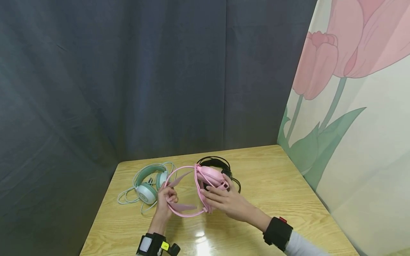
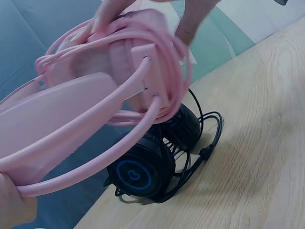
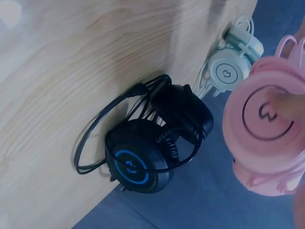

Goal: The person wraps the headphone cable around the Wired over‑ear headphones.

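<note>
The pink headphones show 1 logo (right wrist view only).

Soft, even light, with glare on the wooden table.
We see a glare patch near the head view's lower edge and a dim, dark curtain; in the bluish wrist views we find the pink headphones softly blurred and faint shadows on the wood.
</note>
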### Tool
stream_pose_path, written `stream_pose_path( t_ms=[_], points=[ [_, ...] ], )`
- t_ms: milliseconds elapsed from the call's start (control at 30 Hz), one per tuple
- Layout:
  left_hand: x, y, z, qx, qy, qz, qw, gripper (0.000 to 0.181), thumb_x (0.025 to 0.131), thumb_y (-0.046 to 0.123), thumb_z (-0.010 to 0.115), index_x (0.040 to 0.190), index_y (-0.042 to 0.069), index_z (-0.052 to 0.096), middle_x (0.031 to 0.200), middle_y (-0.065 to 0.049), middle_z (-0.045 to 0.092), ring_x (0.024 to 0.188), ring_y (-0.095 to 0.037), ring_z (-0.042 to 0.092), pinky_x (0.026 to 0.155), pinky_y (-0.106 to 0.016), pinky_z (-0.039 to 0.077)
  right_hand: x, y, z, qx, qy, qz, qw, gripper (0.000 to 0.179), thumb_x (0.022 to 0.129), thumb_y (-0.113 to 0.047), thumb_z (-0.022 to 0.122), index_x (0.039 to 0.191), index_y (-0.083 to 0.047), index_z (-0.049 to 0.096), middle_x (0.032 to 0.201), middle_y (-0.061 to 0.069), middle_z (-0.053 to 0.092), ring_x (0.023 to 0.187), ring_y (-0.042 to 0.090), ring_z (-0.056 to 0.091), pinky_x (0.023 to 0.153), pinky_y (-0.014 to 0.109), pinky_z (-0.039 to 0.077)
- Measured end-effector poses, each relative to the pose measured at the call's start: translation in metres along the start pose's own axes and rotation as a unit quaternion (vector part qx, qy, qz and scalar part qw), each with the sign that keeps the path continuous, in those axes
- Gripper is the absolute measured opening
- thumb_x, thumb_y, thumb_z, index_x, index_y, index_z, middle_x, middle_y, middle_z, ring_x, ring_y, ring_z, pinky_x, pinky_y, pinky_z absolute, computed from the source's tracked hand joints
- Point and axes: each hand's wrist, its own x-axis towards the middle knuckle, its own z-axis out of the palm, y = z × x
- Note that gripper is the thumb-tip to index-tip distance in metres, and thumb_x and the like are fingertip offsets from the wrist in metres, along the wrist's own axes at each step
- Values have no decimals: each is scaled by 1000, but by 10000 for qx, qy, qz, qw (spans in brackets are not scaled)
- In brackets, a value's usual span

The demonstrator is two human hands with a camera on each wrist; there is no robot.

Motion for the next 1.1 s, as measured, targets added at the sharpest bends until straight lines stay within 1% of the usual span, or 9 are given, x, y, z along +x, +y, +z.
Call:
stream_pose_path(
  t_ms=[100, 200, 367, 500, 633, 767, 967, 1033, 1100],
  points=[
    [1, 1, -5, -38, -182, -397, 9990, 26, 69, -11, 32, 84, 11, 31, 52, 4, 25, 38, -4, 22, 32, -16, 26, 3, 3, -5, 15, 271, -327, 9991, 36, 85, -24, 45, 120, -19, 52, 124, -2, 47, 110, 18, 46, 80, 68, 23],
    [1, 2, -7, -15, -352, -695, 9970, 25, 70, -10, 33, 82, 13, 30, 54, 4, 26, 39, -4, 21, 33, -15, 26, 5, 3, -8, 62, 443, -551, 9975, 43, 77, -39, 54, 117, -22, 55, 121, -4, 50, 105, 17, 49, 78, 68, 25],
    [1, 4, -8, -22, -408, -1069, 9934, 24, 70, -9, 31, 78, 14, 28, 56, 3, 28, 40, -3, 20, 35, -14, 26, 4, 1, -9, 113, 369, -496, 9980, 45, 77, -44, 53, 118, -26, 54, 122, -6, 48, 101, 16, 49, 79, 66, 27],
    [0, 4, -9, -77, -516, -1290, 9903, 23, 71, -9, 28, 75, 14, 28, 56, 2, 29, 41, -4, 19, 35, -14, 26, 1, -3, -6, 215, 278, -422, 9985, 45, 79, -46, 50, 120, -28, 52, 124, -8, 46, 103, 17, 48, 80, 68, 23],
    [0, 4, -13, -138, -838, -1393, 9866, 23, 71, -9, 24, 75, 13, 30, 57, 3, 31, 41, -3, 21, 37, -13, 23, -1, -6, -2, 345, 286, -503, 9977, 43, 82, -47, 44, 120, -28, 52, 125, -8, 45, 105, 19, 47, 80, 68, 22],
    [1, 4, -15, -29, -1014, -1384, 9852, 24, 71, -9, 24, 80, 13, 31, 58, 4, 30, 41, -2, 22, 37, -13, 21, -2, -8, 1, 331, 422, -479, 9974, 44, 82, -52, 40, 119, -30, 52, 124, -9, 46, 103, 17, 46, 78, 64, 29],
    [3, 5, -9, 913, -780, -1147, 9861, 20, 78, -7, 33, 91, 7, 31, 57, 2, 27, 40, -5, 22, 36, -16, 23, -4, -10, 1, 264, 689, -404, 9965, 47, 77, -54, 47, 117, -30, 54, 122, -7, 49, 98, 15, 46, 71, 58, 36],
    [4, 6, -6, 1248, -622, -1104, 9841, 22, 81, -5, 37, 101, 2, 32, 57, 0, 31, 41, -7, 27, 38, -18, 27, -5, -11, 0, 233, 753, -372, 9962, 47, 77, -53, 48, 116, -29, 55, 121, -7, 49, 95, 15, 47, 70, 57, 37],
    [5, 7, -4, 1514, -513, -1137, 9806, 29, 84, -1, 42, 111, 0, 32, 62, -3, 39, 45, -9, 36, 43, -20, 34, -6, -11, -1, 186, 798, -365, 9960, 47, 76, -53, 50, 116, -28, 55, 120, -6, 50, 94, 15, 46, 69, 57, 38]
  ],
)
